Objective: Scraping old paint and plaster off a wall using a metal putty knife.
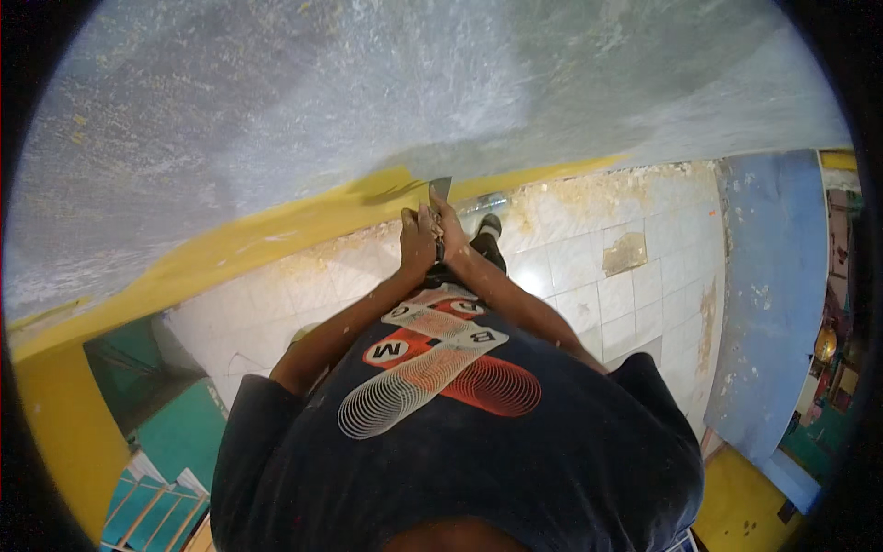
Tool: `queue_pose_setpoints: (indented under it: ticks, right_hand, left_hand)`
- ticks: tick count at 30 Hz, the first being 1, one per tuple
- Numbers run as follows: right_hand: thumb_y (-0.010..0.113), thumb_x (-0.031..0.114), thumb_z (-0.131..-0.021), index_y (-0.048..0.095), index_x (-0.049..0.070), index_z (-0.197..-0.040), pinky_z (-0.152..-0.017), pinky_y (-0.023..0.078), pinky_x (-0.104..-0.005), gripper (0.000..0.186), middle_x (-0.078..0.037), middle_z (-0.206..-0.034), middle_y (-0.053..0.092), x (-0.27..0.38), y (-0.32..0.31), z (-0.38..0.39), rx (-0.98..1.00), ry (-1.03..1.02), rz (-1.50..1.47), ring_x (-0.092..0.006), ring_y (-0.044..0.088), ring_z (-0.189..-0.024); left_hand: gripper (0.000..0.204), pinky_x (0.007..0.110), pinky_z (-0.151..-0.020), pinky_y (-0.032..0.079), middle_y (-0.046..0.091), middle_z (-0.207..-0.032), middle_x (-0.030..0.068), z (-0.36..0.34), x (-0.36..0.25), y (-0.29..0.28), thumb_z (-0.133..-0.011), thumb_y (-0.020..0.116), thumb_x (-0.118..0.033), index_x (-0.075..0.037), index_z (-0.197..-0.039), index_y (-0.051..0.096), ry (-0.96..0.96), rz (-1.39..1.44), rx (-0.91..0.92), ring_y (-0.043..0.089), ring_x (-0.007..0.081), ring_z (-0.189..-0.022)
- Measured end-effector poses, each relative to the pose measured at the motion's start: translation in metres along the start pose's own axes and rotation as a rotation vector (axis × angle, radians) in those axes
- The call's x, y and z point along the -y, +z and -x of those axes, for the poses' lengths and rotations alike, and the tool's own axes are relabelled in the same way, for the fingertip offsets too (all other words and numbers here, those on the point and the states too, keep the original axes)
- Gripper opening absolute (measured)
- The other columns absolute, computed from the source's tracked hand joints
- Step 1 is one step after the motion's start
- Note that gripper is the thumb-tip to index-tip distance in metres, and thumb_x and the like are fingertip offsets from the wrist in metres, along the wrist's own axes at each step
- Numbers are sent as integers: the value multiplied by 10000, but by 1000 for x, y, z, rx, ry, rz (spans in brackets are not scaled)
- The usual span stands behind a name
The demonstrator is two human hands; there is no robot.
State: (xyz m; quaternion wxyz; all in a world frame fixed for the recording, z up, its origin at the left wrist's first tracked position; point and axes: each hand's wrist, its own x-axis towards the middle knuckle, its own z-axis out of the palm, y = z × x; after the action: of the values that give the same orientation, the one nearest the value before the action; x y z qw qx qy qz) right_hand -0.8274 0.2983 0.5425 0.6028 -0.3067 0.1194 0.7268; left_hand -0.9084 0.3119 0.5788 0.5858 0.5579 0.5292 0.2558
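Observation:
Straight ahead of my body, close to the wall, my two hands come together. My right hand [452, 235] is closed round a putty knife; its flat grey blade [441, 188] sticks up past the fingers toward the yellow strip. Pressed against it is my left hand [418, 243], its fingers bent and dusty. Something brownish and crumbly shows between the palms, too small to make out. Most of the knife's handle is hidden by the fingers. The grey wall [368, 101] looks scraped and patchy, with a yellow band [303, 221] along its lower part.
Pale floor tiles [575, 308] spread below, with a broken brown patch [625, 254] to the right. My shoe [490, 224] stands near the wall's foot. A blue wall panel [771, 294] rises at right, with cluttered shelves [832, 354] beyond. White metal rails [152, 515] stand lower left.

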Motion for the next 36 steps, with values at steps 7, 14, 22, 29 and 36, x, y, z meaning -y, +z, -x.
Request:
queue_pose_setpoints:
  ticks: [7, 14, 22, 29, 36]
  right_hand:
    - [536, 447, -811, 436, 165, -563, -337, 253, -233, 389, 25, -416, 372, -6, -7, -11, 3, -42, 9, -93, 295, -316]
    - [554, 411, -792, 412, 157, -594, -345, 298, -254, 352, 3, -423, 370, -8, -27, -39, -111, -89, 81, -121, 346, -331]
    - [411, 171, -866, 364, 145, -1182, -390, 363, -277, 320, -78, -676, 485, 50, -139, -59, -745, -609, 241, -161, 406, -445]
    - [427, 134, -872, 407, 83, -959, -313, 354, -280, 103, -27, -503, 399, 30, -251, 27, -1110, -640, 663, -146, 395, -343]
    - [429, 162, -872, 298, 105, -1209, -317, 334, -261, 366, -27, -530, 422, 39, -148, 52, -508, -452, 908, -127, 398, -360]
  left_hand:
    - [408, 279, -558, 415, 516, -659, 79, -7, 11, -2, -907, 362, -417, -15, -849, 395, -144, 144, 46, 510, 146, -590]
    - [434, 276, -547, 441, 496, -677, 66, -29, 28, -8, -897, 370, -442, -9, -907, 396, -244, 201, 173, 512, 156, -570]
    - [501, 349, -564, 516, 541, -977, 176, -42, 67, -66, -833, 500, -442, -10, -1049, 366, -409, 238, 256, 604, 272, -685]
    - [174, 418, -576, 439, 557, -718, 145, -23, 226, -191, -809, 535, -226, -61, -824, 589, 351, -893, 89, 541, 315, -670]
    - [498, 384, -518, 458, 568, -535, 149, 85, 355, -281, -760, 557, -477, 12, -698, 620, -35, -829, 117, 565, 272, -483]
